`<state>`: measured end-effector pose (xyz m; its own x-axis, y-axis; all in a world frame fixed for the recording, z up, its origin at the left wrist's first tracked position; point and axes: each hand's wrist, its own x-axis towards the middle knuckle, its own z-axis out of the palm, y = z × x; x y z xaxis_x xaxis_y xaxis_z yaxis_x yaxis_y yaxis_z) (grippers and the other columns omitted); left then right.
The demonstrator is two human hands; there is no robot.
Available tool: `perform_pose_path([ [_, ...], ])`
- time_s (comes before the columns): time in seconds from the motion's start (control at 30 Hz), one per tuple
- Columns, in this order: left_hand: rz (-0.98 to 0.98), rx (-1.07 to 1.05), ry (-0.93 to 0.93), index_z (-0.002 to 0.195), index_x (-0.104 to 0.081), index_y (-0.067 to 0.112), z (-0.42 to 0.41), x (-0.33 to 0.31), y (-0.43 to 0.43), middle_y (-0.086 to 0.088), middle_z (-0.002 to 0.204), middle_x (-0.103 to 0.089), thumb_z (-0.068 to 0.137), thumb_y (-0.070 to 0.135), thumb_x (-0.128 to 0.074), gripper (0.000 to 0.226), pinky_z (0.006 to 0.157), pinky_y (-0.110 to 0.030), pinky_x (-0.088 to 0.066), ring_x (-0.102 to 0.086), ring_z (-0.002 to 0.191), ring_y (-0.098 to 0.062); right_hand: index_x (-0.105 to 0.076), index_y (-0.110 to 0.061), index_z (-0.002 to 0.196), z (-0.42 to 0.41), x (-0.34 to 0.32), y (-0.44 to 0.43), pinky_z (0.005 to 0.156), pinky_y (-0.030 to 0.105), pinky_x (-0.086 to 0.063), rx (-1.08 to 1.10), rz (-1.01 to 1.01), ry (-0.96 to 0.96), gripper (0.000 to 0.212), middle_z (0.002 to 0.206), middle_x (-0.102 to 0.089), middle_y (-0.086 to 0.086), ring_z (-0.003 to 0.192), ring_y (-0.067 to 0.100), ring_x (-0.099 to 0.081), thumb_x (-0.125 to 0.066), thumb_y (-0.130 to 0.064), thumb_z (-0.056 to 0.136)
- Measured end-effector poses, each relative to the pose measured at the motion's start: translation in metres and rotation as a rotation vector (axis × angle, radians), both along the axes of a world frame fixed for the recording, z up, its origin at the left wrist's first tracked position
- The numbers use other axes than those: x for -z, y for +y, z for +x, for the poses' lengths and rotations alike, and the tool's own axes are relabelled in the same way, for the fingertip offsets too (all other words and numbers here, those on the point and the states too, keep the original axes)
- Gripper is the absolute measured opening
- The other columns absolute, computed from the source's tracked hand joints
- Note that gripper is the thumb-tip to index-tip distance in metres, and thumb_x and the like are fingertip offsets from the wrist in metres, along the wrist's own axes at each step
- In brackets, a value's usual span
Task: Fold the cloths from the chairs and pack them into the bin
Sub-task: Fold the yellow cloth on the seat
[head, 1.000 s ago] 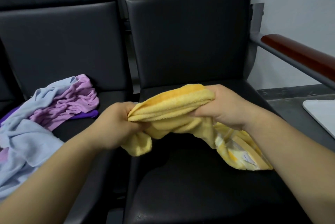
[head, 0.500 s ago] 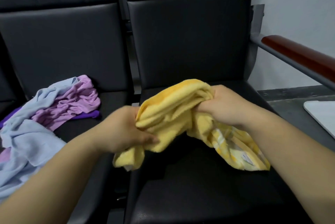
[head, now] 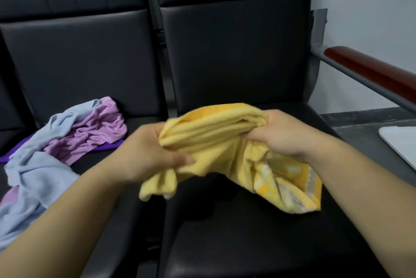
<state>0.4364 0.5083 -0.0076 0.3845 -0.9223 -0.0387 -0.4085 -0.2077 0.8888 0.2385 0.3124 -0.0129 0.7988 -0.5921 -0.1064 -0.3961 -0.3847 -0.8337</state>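
A yellow cloth [head: 216, 136] is bunched into folds above the seat of the right black chair [head: 247, 232]. My left hand [head: 146, 154] grips its left end, and a loose corner hangs below that hand. My right hand [head: 283, 133] grips its right end, where a patterned part of the cloth droops onto the seat. On the left chair [head: 78, 52] lies a heap of cloths: a light blue cloth [head: 31, 172], a pink cloth [head: 94, 131] and a purple cloth [head: 105, 148] underneath. No bin is in view.
A reddish-brown armrest [head: 371, 72] on a grey metal bar runs along the right side. A white flat object [head: 400, 142] lies on the grey floor at the right edge. A white wall stands behind.
Both hands have kept their hold on the yellow cloth and reworked it: the bunch was squeezed together, then stretched into flatter folds again. The left hand's hanging corner has shifted slightly.
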Motion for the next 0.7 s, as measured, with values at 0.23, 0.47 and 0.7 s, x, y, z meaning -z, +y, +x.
perform_pose_path([
  [0.23, -0.137, -0.179, 0.002, 0.096, -0.073, 0.018, 0.008, 0.015, -0.007, -0.006, 0.084, -0.076, 0.076, 0.002, -0.075, 0.025, 0.065, -0.034, -0.054, -0.071, 0.075, -0.017, -0.075, -0.026, 0.116, -0.009, -0.012, 0.006, 0.098, 0.037, -0.057, -0.138, 0.171, -0.133, 0.033, 0.110, -0.079, -0.008, 0.105, 0.011, -0.074, -0.082, -0.023, 0.084],
  [0.47, -0.176, -0.007, 0.066, 0.099, -0.072, 0.019, -0.006, -0.001, -0.001, 0.005, 0.085, -0.076, 0.072, 0.000, -0.086, 0.036, 0.065, -0.018, -0.054, -0.071, 0.078, -0.006, -0.078, -0.034, 0.098, -0.003, -0.002, 0.001, 0.092, 0.041, -0.059, 0.004, -0.192, 0.055, 0.012, 0.096, -0.077, -0.011, 0.093, 0.009, -0.071, -0.080, -0.032, 0.086],
  [0.7, -0.151, -0.107, -0.160, 0.089, -0.072, 0.023, -0.001, 0.013, -0.003, 0.000, 0.080, -0.075, 0.079, 0.009, -0.074, 0.017, 0.063, -0.023, -0.055, -0.069, 0.072, -0.004, -0.074, -0.029, 0.116, -0.012, -0.015, 0.006, 0.092, 0.032, -0.057, -0.068, 0.014, -0.204, 0.037, 0.107, -0.078, -0.011, 0.101, 0.005, -0.073, -0.085, -0.017, 0.082],
])
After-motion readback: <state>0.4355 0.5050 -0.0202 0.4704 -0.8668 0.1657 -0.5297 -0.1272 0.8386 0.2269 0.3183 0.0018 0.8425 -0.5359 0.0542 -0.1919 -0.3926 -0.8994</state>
